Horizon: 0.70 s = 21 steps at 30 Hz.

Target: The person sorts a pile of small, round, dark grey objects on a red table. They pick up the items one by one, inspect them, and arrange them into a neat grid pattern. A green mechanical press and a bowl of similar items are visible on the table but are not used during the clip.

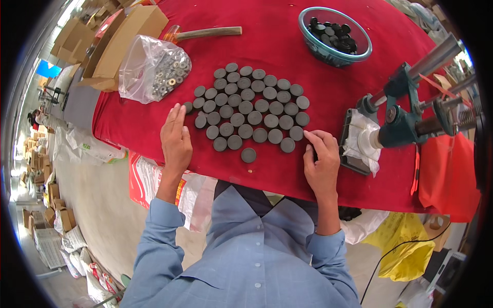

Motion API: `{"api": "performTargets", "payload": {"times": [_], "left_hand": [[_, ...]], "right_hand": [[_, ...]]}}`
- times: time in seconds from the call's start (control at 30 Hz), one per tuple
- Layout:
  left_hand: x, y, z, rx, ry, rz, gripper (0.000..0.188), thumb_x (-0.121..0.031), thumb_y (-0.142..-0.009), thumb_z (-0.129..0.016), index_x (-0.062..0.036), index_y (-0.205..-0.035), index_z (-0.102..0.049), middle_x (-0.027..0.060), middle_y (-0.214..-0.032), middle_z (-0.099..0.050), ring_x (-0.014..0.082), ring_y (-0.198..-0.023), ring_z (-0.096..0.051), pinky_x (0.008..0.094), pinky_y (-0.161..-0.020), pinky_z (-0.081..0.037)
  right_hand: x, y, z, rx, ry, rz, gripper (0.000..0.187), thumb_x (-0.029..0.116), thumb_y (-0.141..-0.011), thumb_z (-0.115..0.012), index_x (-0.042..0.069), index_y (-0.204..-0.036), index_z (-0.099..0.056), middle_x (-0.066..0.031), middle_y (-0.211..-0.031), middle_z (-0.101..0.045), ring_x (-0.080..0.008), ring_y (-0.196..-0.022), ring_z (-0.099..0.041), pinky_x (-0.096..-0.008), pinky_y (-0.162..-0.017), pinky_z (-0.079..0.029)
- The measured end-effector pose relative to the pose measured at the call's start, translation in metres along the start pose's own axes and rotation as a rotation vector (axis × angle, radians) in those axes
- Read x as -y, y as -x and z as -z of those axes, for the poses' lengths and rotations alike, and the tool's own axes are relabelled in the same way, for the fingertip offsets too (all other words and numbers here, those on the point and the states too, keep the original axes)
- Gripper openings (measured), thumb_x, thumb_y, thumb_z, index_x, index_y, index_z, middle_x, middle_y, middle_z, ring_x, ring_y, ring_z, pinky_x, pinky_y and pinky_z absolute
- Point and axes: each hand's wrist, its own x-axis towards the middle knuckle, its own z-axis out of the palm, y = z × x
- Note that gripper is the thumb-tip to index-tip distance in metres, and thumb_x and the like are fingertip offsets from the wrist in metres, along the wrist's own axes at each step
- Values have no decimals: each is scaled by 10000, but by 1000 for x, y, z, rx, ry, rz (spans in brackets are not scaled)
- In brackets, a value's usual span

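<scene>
Several round dark grey caps (245,107) lie flat in a loose cluster on a red cloth (267,179). One single cap (248,155) sits apart at the near side of the group. At the cluster's left edge, my left hand (176,141) rests with fingers stretched out and held side by side, its fingertips close to an outer cap (188,107). My right hand (323,159) is at the near right edge, fingers loosely curved and apart, the index fingertip beside the rightmost near cap (296,133). Neither hand grips a cap.
A clear plastic bag of metal nuts (163,77) stands left, beside an open cardboard box (128,43). Behind lies a hammer with a wooden handle (210,33). A teal-rimmed bowl of black parts (336,38) stands far right; a green hand press (405,115) stands at the right.
</scene>
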Motion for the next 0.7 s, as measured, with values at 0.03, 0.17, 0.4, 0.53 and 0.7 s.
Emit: {"api": "performTargets", "payload": {"times": [0.03,0.17,0.4,0.53,0.7], "left_hand": [[-4,0,2,-22,-5,-15,536,-75,-1054,-589,-83,-1589,-592,113,-1671,-556,292,-1557,-501,527,-1244,-357],[-40,-8,7,9,24,-143,514,-146,-1069,-634,-93,-1579,-607,102,-1657,-573,292,-1562,-488,510,-1248,-317],[-51,-1,-9,88,-89,-104,487,-346,-1131,-585,-128,-1565,-626,54,-1641,-601,295,-1567,-474,587,-1270,-240],[-58,-2,-10,96,-112,-65,477,-363,-1148,-556,-132,-1559,-630,48,-1639,-604,289,-1578,-458,629,-1276,-209],[-50,-7,-10,86,-68,-102,471,-354,-1135,-572,-128,-1543,-638,46,-1637,-601,286,-1581,-451,655,-1279,-182]], "right_hand": [[0,0,0,-1,1,1,339,-52,-895,-693,25,-1216,-770,-120,-1155,-703,-330,-1062,-663,-447,-950,-524],[-2,1,0,-1,9,10,331,-51,-893,-693,25,-1205,-771,-121,-1150,-702,-331,-1068,-664,-451,-952,-523],[-3,3,-1,-5,19,8,340,-55,-890,-690,30,-1209,-773,-128,-1144,-706,-339,-1066,-667,-460,-953,-535],[-3,2,1,-1,29,-3,336,-54,-892,-689,31,-1206,-776,-132,-1143,-709,-342,-1063,-668,-457,-947,-539],[-3,3,-2,-17,19,8,331,-55,-893,-687,26,-1201,-776,-137,-1142,-710,-346,-1062,-669,-458,-947,-540]]}}
